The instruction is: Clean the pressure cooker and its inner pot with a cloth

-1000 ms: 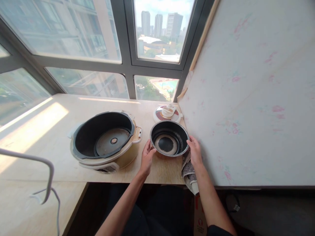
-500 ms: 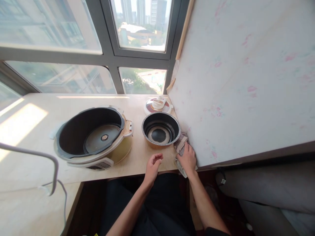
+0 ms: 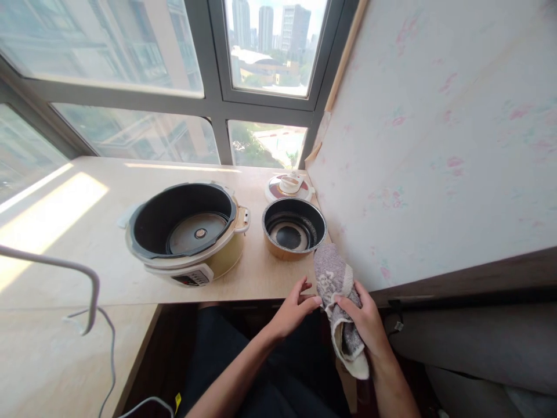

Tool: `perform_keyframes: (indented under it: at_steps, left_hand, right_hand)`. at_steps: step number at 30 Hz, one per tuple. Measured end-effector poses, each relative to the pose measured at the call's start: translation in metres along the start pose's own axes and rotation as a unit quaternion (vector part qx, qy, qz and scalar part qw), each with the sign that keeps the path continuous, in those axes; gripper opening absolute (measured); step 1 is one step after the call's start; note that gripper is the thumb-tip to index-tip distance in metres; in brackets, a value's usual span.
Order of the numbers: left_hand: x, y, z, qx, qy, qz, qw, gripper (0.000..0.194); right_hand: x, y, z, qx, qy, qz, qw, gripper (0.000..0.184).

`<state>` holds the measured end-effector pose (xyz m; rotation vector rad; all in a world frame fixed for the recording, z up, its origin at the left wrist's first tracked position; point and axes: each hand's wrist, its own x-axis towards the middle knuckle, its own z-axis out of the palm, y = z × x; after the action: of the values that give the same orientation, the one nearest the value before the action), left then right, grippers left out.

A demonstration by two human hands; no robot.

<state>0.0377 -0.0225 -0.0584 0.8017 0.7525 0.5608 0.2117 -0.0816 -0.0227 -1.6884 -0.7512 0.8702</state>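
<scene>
My right hand (image 3: 363, 319) grips a grey-and-cream towel (image 3: 333, 276), bunched and hanging over the ledge's front edge. My left hand (image 3: 296, 307) is beside the towel's left side, fingers apart, its thumb close to the cloth; whether it touches I cannot tell. Just beyond the hands, a round inner pot (image 3: 296, 249) with a black inside and a worn ring on its floor stands on the ledge. To its left is the pressure cooker body (image 3: 224, 255), lidless, with a dark hollow and a plate at the bottom. Behind the inner pot lies the cooker lid (image 3: 290, 187), white and dark red with a knob.
The pale wooden ledge (image 3: 104, 232) runs under grey-framed windows (image 3: 213, 104). A flowered wall (image 3: 435, 145) bounds the right side. At the left, a grey bent tube (image 3: 93, 290) and a thin cable (image 3: 114, 348) rise near the lower board.
Both hands have left the inner pot, which stays on the ledge. My right hand has picked the towel up from beside it and drawn it nearer; my left hand has moved right towards it.
</scene>
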Motion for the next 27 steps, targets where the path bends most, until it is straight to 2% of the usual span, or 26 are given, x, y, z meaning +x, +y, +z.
perform_keyframes:
  at_steps: [3, 5, 8, 12, 15, 19, 24, 27]
  left_hand:
    - [-0.017, 0.021, 0.018, -0.023, -0.075, 0.069, 0.995, 0.093]
    - [-0.029, 0.037, 0.025, -0.007, -0.074, 0.121, 0.990, 0.085]
    - [-0.047, 0.058, 0.024, 0.021, -0.040, 0.153, 0.987, 0.081]
    - [-0.071, 0.079, 0.005, 0.083, 0.028, 0.184, 0.979, 0.075]
    - [-0.090, 0.088, -0.012, 0.137, 0.090, 0.190, 0.968, 0.068]
    - [-0.113, 0.090, -0.028, 0.177, 0.133, 0.186, 0.957, 0.057]
    - [-0.130, 0.092, -0.041, 0.093, 0.190, 0.217, 0.953, 0.046]
    - [-0.139, 0.102, -0.057, 0.045, 0.268, 0.257, 0.927, 0.055]
  right_hand:
    - [-0.017, -0.021, 0.003, -0.005, -0.043, -0.042, 0.998, 0.063]
    - [-0.025, -0.027, 0.009, -0.023, -0.067, -0.084, 0.994, 0.068]
    - [-0.035, -0.026, 0.024, -0.051, -0.100, -0.137, 0.984, 0.076]
    - [-0.043, -0.024, 0.045, -0.050, -0.187, -0.183, 0.964, 0.079]
    - [-0.044, -0.029, 0.059, -0.070, -0.262, -0.229, 0.935, 0.078]
    - [-0.040, -0.039, 0.078, -0.095, -0.336, -0.298, 0.888, 0.076]
    - [-0.036, -0.052, 0.111, -0.073, -0.429, -0.339, 0.834, 0.083]
    - [-0.034, -0.069, 0.135, -0.035, -0.485, -0.332, 0.809, 0.081]
